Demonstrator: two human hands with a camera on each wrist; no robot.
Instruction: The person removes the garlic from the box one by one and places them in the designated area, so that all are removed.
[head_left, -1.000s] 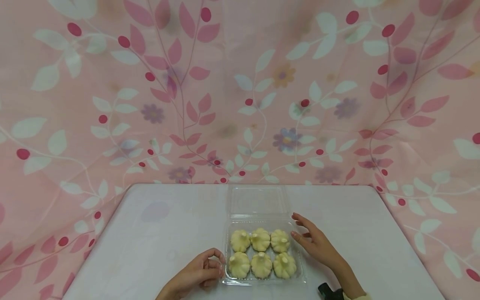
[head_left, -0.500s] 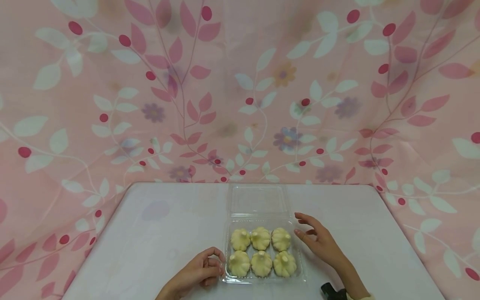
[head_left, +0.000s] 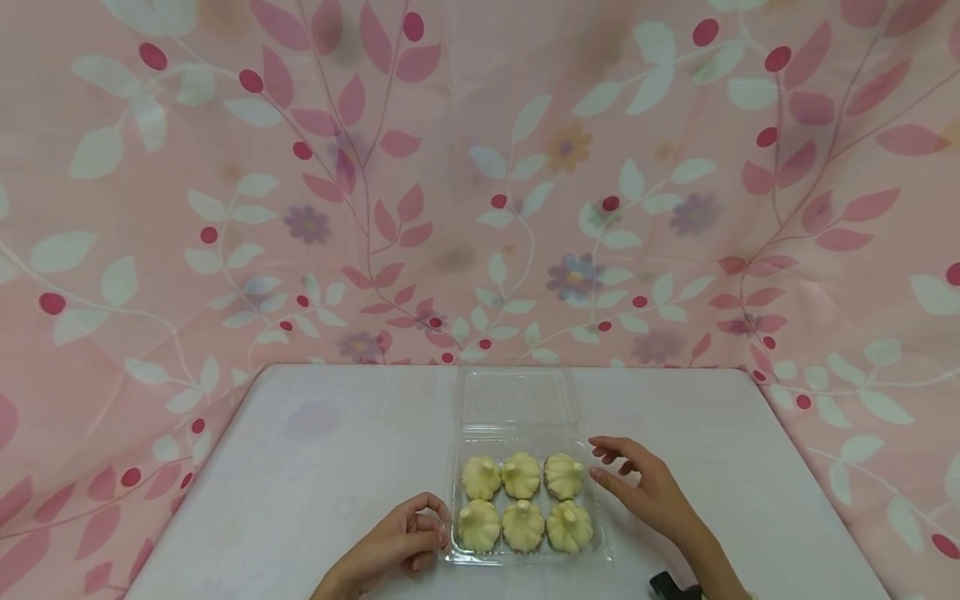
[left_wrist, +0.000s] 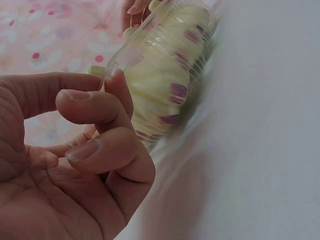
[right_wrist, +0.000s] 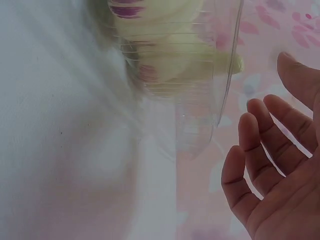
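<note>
A clear plastic clamshell box (head_left: 525,560) stands near the front of the table with its lid (head_left: 517,400) folded back flat. In its base sit several pale yellow garlic bulbs (head_left: 522,527) in two rows, stems upward; purple patches show low on the bulbs (left_wrist: 155,90) through the ribbed wall in the left wrist view. My left hand (head_left: 397,537) pinches the box's left rim between thumb and index finger, the other fingers curled. Off the right rim, my right hand (head_left: 641,483) hovers with fingers loosely bent and nothing in them; the right wrist view shows a gap between fingertips and box.
The white table (head_left: 322,475) spreads to both sides of the box. Behind it hangs a pink cloth (head_left: 450,208) printed with leaves and flowers. A black device (head_left: 673,586) sits at my right wrist.
My right hand has drawn slightly right, away from the box. The garlic bulb at the back right has shifted a little to the right. The left hand stays at the rim.
</note>
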